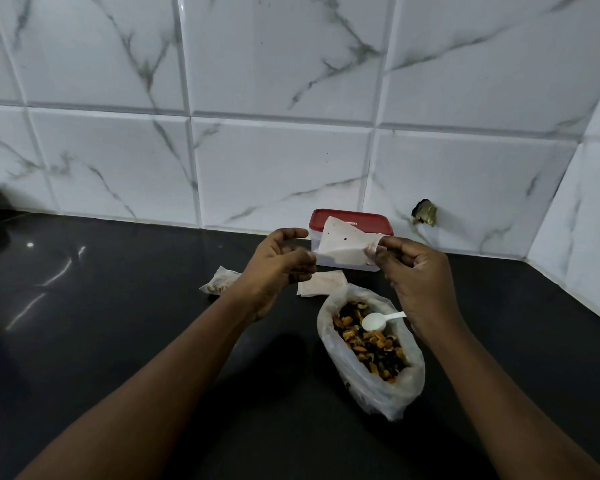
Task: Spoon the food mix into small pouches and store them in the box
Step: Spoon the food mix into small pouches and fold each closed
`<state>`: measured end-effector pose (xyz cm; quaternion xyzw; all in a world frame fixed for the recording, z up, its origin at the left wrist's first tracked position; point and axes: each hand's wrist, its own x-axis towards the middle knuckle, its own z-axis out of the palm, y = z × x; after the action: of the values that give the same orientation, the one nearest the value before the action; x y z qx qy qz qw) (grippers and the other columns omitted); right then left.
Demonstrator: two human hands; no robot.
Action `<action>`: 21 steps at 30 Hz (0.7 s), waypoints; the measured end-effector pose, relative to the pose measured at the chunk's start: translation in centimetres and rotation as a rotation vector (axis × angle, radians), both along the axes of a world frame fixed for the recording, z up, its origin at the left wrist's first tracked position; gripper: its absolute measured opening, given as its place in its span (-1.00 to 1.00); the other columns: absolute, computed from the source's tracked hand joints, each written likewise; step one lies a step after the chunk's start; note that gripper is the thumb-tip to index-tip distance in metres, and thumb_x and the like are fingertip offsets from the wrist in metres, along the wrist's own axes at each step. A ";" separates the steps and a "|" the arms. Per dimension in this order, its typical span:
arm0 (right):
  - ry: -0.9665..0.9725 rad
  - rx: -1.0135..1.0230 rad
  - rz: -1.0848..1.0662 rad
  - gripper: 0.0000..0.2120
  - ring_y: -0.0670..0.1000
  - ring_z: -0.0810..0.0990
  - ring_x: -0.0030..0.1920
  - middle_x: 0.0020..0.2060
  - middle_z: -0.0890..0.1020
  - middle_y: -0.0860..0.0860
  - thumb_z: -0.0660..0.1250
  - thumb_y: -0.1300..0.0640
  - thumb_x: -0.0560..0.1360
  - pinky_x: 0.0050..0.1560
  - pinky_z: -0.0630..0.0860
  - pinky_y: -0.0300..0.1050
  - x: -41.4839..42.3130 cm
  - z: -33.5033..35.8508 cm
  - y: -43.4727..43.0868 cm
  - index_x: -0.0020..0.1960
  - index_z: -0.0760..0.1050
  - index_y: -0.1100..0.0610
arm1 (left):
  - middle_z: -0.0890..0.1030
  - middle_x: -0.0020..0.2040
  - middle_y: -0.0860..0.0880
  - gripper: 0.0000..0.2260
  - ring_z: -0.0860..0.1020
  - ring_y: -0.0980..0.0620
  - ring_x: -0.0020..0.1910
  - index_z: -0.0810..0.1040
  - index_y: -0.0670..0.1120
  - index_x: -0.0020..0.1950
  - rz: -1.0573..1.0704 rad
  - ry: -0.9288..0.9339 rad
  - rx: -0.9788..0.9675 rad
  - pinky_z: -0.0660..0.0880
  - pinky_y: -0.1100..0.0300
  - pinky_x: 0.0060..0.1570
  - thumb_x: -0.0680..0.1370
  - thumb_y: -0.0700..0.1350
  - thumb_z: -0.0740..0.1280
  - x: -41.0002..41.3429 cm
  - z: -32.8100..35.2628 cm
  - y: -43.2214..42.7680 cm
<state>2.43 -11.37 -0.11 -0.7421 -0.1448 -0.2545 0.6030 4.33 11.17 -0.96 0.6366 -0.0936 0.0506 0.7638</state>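
Paper, thin, white and slightly see-through, is what the held pouch [343, 242] looks made of from my remote seat. It is a flat, roughly square sheet with a few dark specks, raised in the air just in front of the box [352, 220]. The right hand [420, 282] pinches its right edge between thumb and forefinger, with the other fingers curled beneath. The left hand [281, 268] meets the lower left corner with curled fingertips while its thumb stands apart above them; I cannot tell whether that corner is actually gripped. The box is a rectangular clear plastic tub with its red lid on, standing on the counter [118, 306] against the wall [291, 98].

By my count there is one box and one held pouch. One filled pouch [219, 282] lies crumpled and lumpy on the counter beside the left wrist. A small flat stack of empty pouches [321, 284] lies below the box, between the hands (I see overlapping edges but not how many). One soft, wrinkled clear plastic bag [371, 386] sits open beneath the right hand, holding the food mix [371, 348], a jumble of orange, tan and dark pieces. One small white plastic spoon [373, 321] rests on the mix, its handle pointing toward the right hand. The counter is glossy black, and the wall is white tile with grey veining.
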 end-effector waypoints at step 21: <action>0.033 -0.018 0.075 -0.87 -0.25 0.70 -0.15 -0.12 0.77 -0.13 0.52 0.12 0.52 -0.16 0.57 -0.36 0.0 0.0 0.0 0.05 0.69 -0.04 | 0.69 -0.07 -0.07 -0.56 0.66 -0.01 -0.07 0.43 -0.06 0.42 -0.065 0.006 -0.140 0.58 -0.05 0.09 0.59 -0.35 0.37 0.5 -0.6 -0.5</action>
<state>2.39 -11.39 -0.11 -0.7456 -0.1646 -0.2183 0.6077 4.85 10.69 -1.56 0.5784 -0.1079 0.0302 0.8080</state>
